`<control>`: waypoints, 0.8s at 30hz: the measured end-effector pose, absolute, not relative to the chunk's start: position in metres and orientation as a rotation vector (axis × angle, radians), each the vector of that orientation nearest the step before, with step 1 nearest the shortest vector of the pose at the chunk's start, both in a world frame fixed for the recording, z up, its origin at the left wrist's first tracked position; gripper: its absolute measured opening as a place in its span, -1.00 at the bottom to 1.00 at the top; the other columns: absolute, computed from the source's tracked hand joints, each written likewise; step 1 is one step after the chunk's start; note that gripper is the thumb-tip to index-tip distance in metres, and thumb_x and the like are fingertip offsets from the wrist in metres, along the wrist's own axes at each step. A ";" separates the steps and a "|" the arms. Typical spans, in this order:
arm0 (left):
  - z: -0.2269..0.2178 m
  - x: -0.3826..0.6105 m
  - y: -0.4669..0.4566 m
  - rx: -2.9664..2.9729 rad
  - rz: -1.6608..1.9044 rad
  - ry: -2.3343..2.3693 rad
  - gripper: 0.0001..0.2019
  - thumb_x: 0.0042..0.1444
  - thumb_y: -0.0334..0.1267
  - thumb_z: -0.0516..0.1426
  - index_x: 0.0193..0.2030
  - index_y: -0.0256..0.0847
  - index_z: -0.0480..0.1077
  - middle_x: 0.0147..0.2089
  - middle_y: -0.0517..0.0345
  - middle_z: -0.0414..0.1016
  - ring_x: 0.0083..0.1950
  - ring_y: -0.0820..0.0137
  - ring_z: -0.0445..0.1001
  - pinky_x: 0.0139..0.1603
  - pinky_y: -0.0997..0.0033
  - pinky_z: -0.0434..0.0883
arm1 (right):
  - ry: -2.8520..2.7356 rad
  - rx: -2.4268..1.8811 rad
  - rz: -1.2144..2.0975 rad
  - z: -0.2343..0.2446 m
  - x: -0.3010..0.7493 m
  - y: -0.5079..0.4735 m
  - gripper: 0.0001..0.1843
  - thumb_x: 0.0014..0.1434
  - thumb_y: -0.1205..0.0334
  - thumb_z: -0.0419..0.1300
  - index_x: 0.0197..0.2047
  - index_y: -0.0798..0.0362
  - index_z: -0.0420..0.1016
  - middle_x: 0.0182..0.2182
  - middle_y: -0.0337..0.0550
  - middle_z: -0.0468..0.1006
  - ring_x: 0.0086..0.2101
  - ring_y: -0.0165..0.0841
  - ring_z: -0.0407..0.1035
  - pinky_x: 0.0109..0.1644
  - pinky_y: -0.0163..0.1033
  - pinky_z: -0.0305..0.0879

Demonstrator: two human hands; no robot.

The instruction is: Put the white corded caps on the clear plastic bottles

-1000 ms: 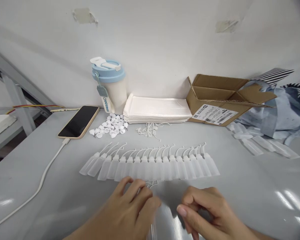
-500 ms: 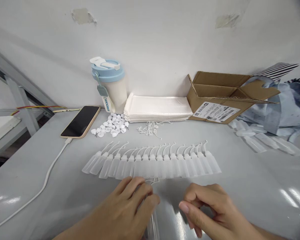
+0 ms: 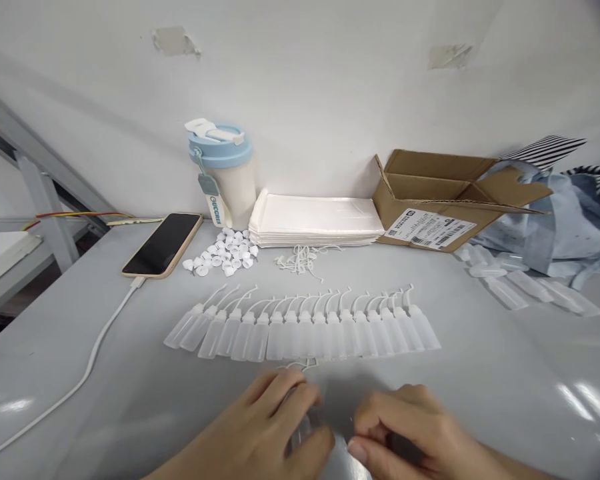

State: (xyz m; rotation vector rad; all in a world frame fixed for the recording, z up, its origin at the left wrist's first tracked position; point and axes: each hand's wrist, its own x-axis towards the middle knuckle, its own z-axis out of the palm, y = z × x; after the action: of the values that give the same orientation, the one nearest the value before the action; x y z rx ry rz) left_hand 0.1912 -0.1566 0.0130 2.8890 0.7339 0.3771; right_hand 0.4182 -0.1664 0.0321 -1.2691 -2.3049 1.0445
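My left hand (image 3: 270,430) and my right hand (image 3: 410,433) meet at the table's front edge, fingers curled together over a small clear plastic piece (image 3: 305,427) that I cannot make out well. A thin white curved nozzle (image 3: 300,365) pokes out just beyond my left fingers. Beyond the hands lies a row of several translucent squeeze bottles (image 3: 305,327) with curved white tips, side by side.
A pile of white caps (image 3: 227,252) and loose white nozzles (image 3: 303,259) lie behind the row. A blue-lidded cup (image 3: 223,172), stacked white bags (image 3: 315,220), an open cardboard box (image 3: 440,197), a charging phone (image 3: 163,244) and more bottles (image 3: 520,283) stand further back.
Both hands drew back toward me and closer together; the right thumb now nearly touches the left hand. The bottle row has not moved.
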 end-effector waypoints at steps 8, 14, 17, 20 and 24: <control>0.008 0.190 -0.158 2.906 0.347 0.716 -0.83 0.15 -0.52 -0.01 -0.28 -0.21 0.34 -0.23 0.08 0.45 -0.09 0.23 0.42 -0.10 0.26 0.43 | -2.372 -1.258 1.025 0.031 0.420 -0.169 -0.79 0.27 0.24 0.10 -0.42 0.01 0.41 -0.58 -0.25 0.50 -0.55 -0.42 0.37 -0.48 -0.37 0.32; 0.013 0.187 -0.154 2.888 0.344 0.659 -0.88 0.17 -0.48 0.05 -0.32 -0.19 0.32 -0.19 0.06 0.46 -0.04 0.23 0.40 -0.03 0.29 0.40 | -2.391 -1.246 0.999 0.032 0.421 -0.170 -0.81 0.27 0.27 0.08 -0.39 0.01 0.40 -0.56 -0.27 0.50 -0.53 -0.42 0.38 -0.44 -0.37 0.33; 0.014 0.185 -0.153 2.865 0.355 0.653 -0.90 0.18 -0.47 0.08 -0.29 -0.19 0.34 -0.16 0.06 0.47 -0.02 0.24 0.39 -0.01 0.30 0.39 | -2.391 -1.233 0.961 0.031 0.422 -0.167 -0.79 0.29 0.25 0.06 -0.39 0.02 0.38 -0.58 -0.28 0.47 -0.55 -0.44 0.35 -0.46 -0.38 0.31; 0.015 0.186 -0.152 2.840 0.328 0.641 -0.92 0.18 -0.44 0.12 -0.29 -0.19 0.35 -0.16 0.06 0.47 -0.02 0.24 0.38 -0.04 0.32 0.39 | -2.351 -1.196 0.883 0.029 0.425 -0.163 -0.77 0.29 0.23 0.05 -0.41 0.02 0.37 -0.62 -0.31 0.41 -0.59 -0.47 0.30 -0.49 -0.39 0.27; 0.024 0.188 -0.150 2.758 0.286 0.625 -0.96 0.18 -0.38 0.13 -0.28 -0.18 0.35 -0.13 0.05 0.46 -0.02 0.23 0.37 -0.06 0.32 0.39 | -2.155 -1.204 0.734 0.032 0.438 -0.152 -0.78 0.28 0.24 0.07 -0.42 0.01 0.38 -0.65 -0.34 0.39 -0.64 -0.49 0.27 -0.56 -0.39 0.17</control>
State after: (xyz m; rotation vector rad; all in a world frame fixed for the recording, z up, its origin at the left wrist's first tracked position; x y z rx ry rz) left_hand 0.1875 -0.1499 0.0237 2.7585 0.6250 0.2860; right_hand 0.4379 -0.1520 0.0321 -1.2043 -2.1553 0.7336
